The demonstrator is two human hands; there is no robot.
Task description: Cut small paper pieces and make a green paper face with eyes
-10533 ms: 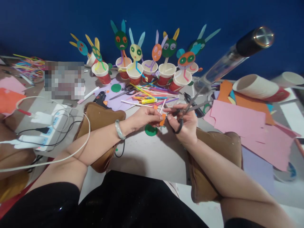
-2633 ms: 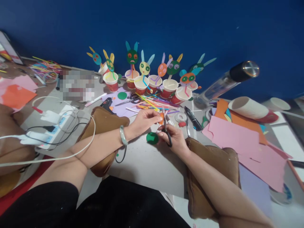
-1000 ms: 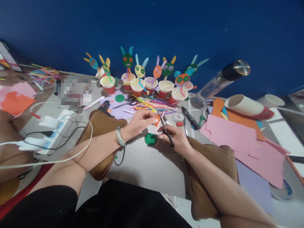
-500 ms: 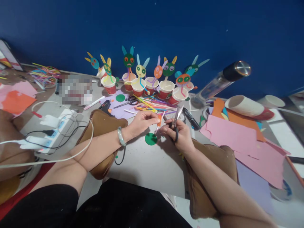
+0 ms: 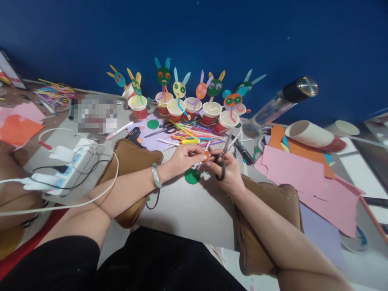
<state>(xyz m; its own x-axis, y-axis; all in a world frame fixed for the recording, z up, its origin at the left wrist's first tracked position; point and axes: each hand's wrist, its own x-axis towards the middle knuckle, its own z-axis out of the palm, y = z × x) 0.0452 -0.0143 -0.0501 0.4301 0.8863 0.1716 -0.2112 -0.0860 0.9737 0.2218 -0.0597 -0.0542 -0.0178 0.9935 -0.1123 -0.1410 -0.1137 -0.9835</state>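
Though cup print (image 5: 140,114) blurs, left hand (image 5: 182,161) pinches paper (image 5: 206,156)

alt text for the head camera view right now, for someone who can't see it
A person's left-hand grip pinches a small orange paper piece while the right-hand grip holds black-handled scissors, blades apart. A green paper circle lies on the table nearby. Behind, colourful paper figures rise from paper cups before a blue backdrop.
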